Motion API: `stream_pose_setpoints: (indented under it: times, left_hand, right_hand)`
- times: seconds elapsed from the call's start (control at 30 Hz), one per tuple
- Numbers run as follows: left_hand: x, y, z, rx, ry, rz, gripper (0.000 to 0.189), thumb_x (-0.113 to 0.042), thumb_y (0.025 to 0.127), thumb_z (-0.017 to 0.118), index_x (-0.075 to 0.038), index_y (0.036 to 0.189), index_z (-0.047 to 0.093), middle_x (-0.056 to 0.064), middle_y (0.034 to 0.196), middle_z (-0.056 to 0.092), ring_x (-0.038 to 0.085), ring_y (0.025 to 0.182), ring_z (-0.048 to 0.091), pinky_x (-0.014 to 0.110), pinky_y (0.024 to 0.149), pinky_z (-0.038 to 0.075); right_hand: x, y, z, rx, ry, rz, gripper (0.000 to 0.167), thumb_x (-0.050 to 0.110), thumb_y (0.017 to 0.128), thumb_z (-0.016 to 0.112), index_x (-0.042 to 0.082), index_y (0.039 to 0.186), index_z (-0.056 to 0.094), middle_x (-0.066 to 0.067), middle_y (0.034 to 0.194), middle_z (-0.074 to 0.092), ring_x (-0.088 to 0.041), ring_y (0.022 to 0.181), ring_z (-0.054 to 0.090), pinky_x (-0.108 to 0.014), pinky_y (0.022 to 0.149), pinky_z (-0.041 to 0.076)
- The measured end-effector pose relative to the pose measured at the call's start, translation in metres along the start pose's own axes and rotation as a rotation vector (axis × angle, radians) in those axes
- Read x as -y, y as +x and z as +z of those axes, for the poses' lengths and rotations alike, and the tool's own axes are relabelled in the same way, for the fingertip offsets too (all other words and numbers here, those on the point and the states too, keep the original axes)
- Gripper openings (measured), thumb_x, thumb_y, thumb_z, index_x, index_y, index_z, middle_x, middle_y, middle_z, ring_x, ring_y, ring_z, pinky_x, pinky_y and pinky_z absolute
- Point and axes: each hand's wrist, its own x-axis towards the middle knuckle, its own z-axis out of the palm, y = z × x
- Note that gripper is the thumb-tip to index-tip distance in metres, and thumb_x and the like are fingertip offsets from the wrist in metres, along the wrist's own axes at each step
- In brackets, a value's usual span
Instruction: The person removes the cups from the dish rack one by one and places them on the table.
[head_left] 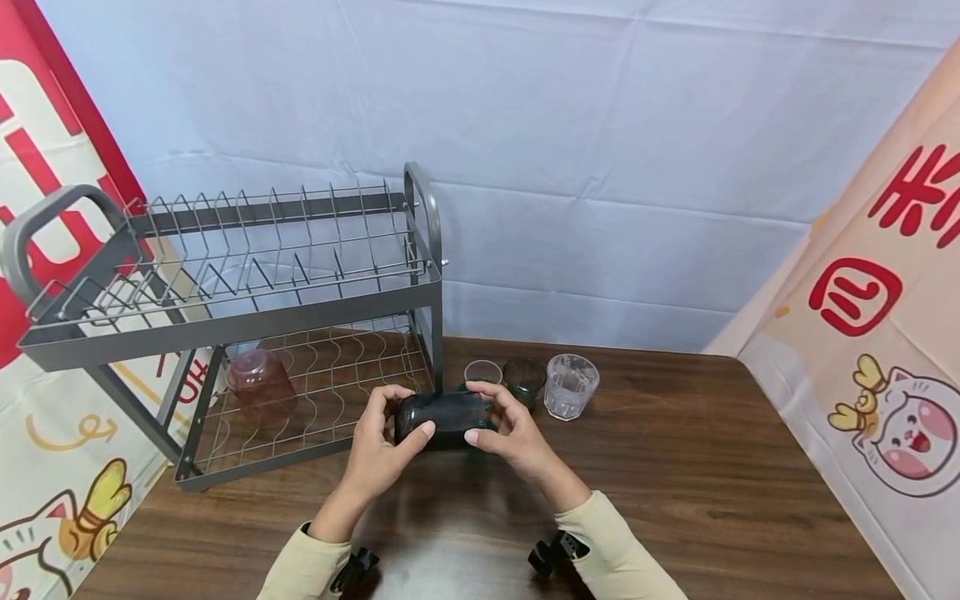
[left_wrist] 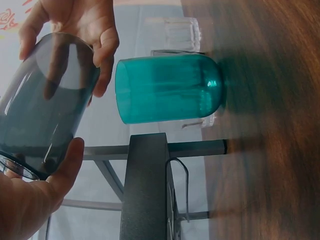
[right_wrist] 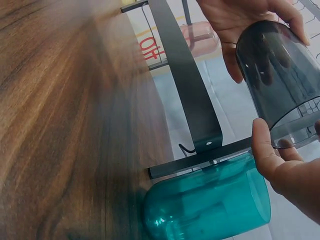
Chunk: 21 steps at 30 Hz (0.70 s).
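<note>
A dark grey see-through drinking glass (head_left: 442, 419) lies on its side in the air between both hands. My left hand (head_left: 378, 446) grips its base end, thumb along the near side. My right hand (head_left: 521, 437) holds the rim end between thumb and fingers, and the open mouth points right. In the left wrist view a teal glass (left_wrist: 170, 90) stands upright on the table, below the dark glass and close to the rack's corner. From the head, the held glass and my right hand mostly cover it.
A two-tier grey metal dish rack (head_left: 300, 312) stands at the left. On its lower tier sits an upside-down reddish glass (head_left: 261, 387). Behind my right hand stand a clear faceted glass (head_left: 572, 387), a dark glass (head_left: 524, 379) and another round-rimmed glass (head_left: 482, 371) on the wooden table (head_left: 712, 467).
</note>
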Motion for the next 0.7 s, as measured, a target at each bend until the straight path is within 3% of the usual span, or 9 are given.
stream_pose_setpoints:
  times: [0.23,0.43,0.57,0.7]
  left_hand:
    - [-0.002,0.0,-0.002,0.044,-0.004,-0.028,0.046,-0.003,0.076,0.07,0.006,0.114,0.046,0.02,0.107,0.054,0.024,0.088,0.055,0.033,0.068,0.049]
    - [-0.008,0.0,-0.007,0.08,0.068,-0.016,0.051,-0.005,0.074,0.072,0.002,0.118,0.048,0.015,0.109,0.054,0.025,0.095,0.053,0.036,0.072,0.047]
    - [0.009,-0.001,-0.009,0.108,0.105,0.012,0.055,-0.012,0.075,0.075,-0.002,0.122,0.048,0.012,0.112,0.053,0.022,0.097,0.054,0.039,0.075,0.049]
    - [0.023,-0.002,-0.017,0.149,0.219,0.048,0.06,-0.024,0.075,0.077,-0.013,0.126,0.048,0.005,0.12,0.05,0.023,0.107,0.052,0.044,0.081,0.046]
  right_hand:
    - [0.002,-0.002,-0.001,-0.024,-0.038,0.001,0.058,0.004,0.083,0.066,0.0,0.135,0.041,-0.02,0.132,0.039,-0.026,0.117,0.041,-0.041,0.093,0.036]
    - [0.006,-0.004,-0.004,-0.045,-0.076,-0.017,0.057,-0.001,0.081,0.067,-0.002,0.133,0.042,-0.021,0.127,0.043,-0.025,0.11,0.045,-0.035,0.085,0.042]
    - [0.009,-0.005,-0.005,-0.053,-0.101,-0.014,0.057,-0.001,0.081,0.067,-0.004,0.132,0.042,-0.023,0.124,0.044,-0.031,0.108,0.046,-0.037,0.082,0.046]
    - [0.032,-0.009,0.001,-0.064,-0.171,0.034,0.056,-0.006,0.079,0.066,-0.004,0.131,0.044,-0.024,0.122,0.046,-0.039,0.104,0.049,-0.039,0.074,0.051]
